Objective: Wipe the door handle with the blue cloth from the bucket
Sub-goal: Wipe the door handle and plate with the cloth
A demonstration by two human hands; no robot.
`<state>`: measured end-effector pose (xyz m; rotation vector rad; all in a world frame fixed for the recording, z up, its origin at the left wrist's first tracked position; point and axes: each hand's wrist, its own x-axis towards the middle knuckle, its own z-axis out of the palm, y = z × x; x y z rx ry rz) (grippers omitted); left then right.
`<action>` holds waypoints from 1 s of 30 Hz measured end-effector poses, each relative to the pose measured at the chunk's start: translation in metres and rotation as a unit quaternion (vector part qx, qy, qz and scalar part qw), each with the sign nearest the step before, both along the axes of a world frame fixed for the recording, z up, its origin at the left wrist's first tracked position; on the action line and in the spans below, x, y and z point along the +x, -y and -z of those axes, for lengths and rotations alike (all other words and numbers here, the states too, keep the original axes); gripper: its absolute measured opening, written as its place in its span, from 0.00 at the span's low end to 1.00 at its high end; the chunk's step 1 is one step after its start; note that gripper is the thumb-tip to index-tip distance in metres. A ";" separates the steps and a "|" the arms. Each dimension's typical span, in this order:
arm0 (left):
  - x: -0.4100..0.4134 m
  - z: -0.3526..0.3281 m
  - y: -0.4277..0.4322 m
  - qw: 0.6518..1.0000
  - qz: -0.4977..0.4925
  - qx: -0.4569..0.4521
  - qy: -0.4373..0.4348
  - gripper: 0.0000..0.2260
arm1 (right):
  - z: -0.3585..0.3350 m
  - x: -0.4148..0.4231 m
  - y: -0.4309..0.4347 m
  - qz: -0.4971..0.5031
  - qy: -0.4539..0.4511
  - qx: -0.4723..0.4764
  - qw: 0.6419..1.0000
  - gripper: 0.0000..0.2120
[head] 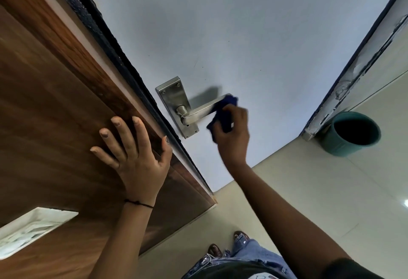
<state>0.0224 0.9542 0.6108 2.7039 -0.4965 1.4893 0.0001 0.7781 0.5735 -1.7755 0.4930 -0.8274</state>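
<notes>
A silver lever door handle [198, 112] on a metal backplate [171, 97] is fixed to a pale grey door [242, 35]. My right hand [231, 133] grips a dark blue cloth [225, 113] wrapped over the far end of the lever, hiding its tip. My left hand [132, 148] lies flat with fingers spread on the brown wooden panel [55, 113] beside the door edge, holding nothing. A teal bucket [351, 144] stands on the floor to the right, its inside dark.
Beige floor tiles [309, 201] stretch below the door. A worn, chipped door frame [353, 68] rises beside the bucket. My feet in sandals and jeans [234, 250] show at the bottom. A white rectangular object [33, 228] sits at lower left.
</notes>
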 end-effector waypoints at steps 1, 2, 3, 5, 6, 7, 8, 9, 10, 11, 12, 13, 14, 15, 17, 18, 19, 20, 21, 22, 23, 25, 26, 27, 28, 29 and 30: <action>0.000 0.000 0.000 1.000 -0.001 0.001 -0.001 0.40 | -0.002 0.002 0.007 0.026 -0.001 0.011 1.000 0.16; 0.000 0.000 0.001 1.000 -0.002 0.001 -0.001 0.40 | -0.003 0.004 0.008 0.038 -0.003 0.009 0.999 0.16; 0.000 0.001 0.001 1.000 -0.002 0.002 -0.001 0.40 | -0.004 0.004 0.004 0.038 -0.001 0.003 0.999 0.16; 0.000 0.002 0.000 1.000 -0.003 0.001 0.002 0.40 | -0.007 0.000 -0.016 -0.006 0.004 -0.014 1.000 0.17; 0.000 0.002 0.000 1.000 -0.005 0.002 0.003 0.40 | -0.005 -0.003 -0.028 -0.041 0.001 -0.038 0.998 0.18; 0.000 0.002 0.001 1.000 -0.006 0.004 0.004 0.40 | -0.003 -0.006 -0.040 -0.073 -0.003 -0.070 0.995 0.19; 0.000 0.002 0.001 1.000 -0.006 0.005 0.004 0.40 | -0.001 -0.008 -0.048 -0.096 -0.005 -0.097 0.991 0.20; 0.000 0.001 0.001 1.000 -0.005 0.006 0.004 0.40 | 0.001 -0.008 -0.053 -0.109 -0.006 -0.113 0.988 0.21; 0.000 0.001 0.001 1.000 -0.005 0.006 0.003 0.40 | 0.000 -0.009 -0.054 -0.119 -0.009 -0.122 0.985 0.22; 0.000 0.001 0.001 1.000 -0.005 0.005 0.004 0.40 | 0.000 -0.009 -0.052 -0.129 -0.011 -0.135 0.982 0.22; 0.000 0.001 0.001 1.000 -0.006 0.005 0.005 0.40 | -0.001 -0.010 -0.050 -0.139 -0.013 -0.155 0.978 0.21; 0.001 0.002 0.001 1.000 -0.006 0.005 0.007 0.40 | -0.001 -0.011 -0.048 -0.149 -0.015 -0.176 0.973 0.21; 0.001 0.002 0.001 1.000 -0.006 0.006 0.009 0.40 | 0.000 -0.011 -0.047 -0.157 -0.017 -0.195 0.968 0.20; 0.001 0.002 0.001 1.000 -0.007 0.006 0.010 0.40 | 0.001 -0.011 -0.046 -0.161 -0.020 -0.212 0.964 0.20; 0.002 0.002 0.001 1.000 -0.007 0.008 0.011 0.41 | 0.003 -0.009 -0.048 -0.162 -0.014 -0.253 0.954 0.21; 0.002 0.003 0.000 1.000 -0.007 0.007 0.011 0.41 | 0.004 -0.009 -0.050 -0.162 -0.010 -0.276 0.947 0.21; 0.002 0.003 0.000 1.000 -0.005 0.007 0.010 0.41 | 0.005 -0.008 -0.053 -0.162 -0.013 -0.295 0.942 0.21; 0.002 0.003 0.000 1.000 -0.005 0.008 0.009 0.41 | 0.005 -0.007 -0.055 -0.159 -0.019 -0.308 0.938 0.21; 0.002 0.003 0.000 1.000 -0.005 0.008 0.009 0.41 | 0.004 -0.007 -0.056 -0.154 -0.021 -0.321 0.934 0.21; 0.002 0.003 0.000 1.000 -0.005 0.009 0.009 0.41 | 0.002 -0.007 -0.055 -0.149 -0.018 -0.339 0.929 0.20; 0.002 0.003 0.001 1.000 -0.003 0.009 0.010 0.41 | 0.001 -0.007 -0.053 -0.145 -0.009 -0.362 0.921 0.18; 0.002 0.003 0.001 1.000 0.001 0.006 0.010 0.40 | 0.001 -0.008 -0.044 -0.147 0.009 -0.402 0.904 0.16; 0.002 0.003 0.001 1.000 0.004 0.004 0.010 0.40 | 0.001 -0.008 -0.038 -0.143 0.008 -0.406 0.903 0.15; 0.002 0.003 0.001 1.000 0.006 0.001 0.010 0.40 | 0.003 -0.007 -0.030 -0.131 -0.003 -0.393 0.910 0.14; 0.002 0.003 0.001 1.000 0.008 0.000 0.010 0.40 | 0.003 -0.007 -0.022 -0.110 -0.020 -0.363 0.925 0.13; 0.002 0.003 0.001 1.000 0.010 -0.002 0.011 0.39 | 0.003 -0.006 -0.014 -0.085 -0.034 -0.321 0.943 0.12; 0.002 0.003 0.001 1.000 0.012 -0.002 0.011 0.39 | 0.001 -0.005 -0.006 -0.060 -0.042 -0.277 0.958 0.12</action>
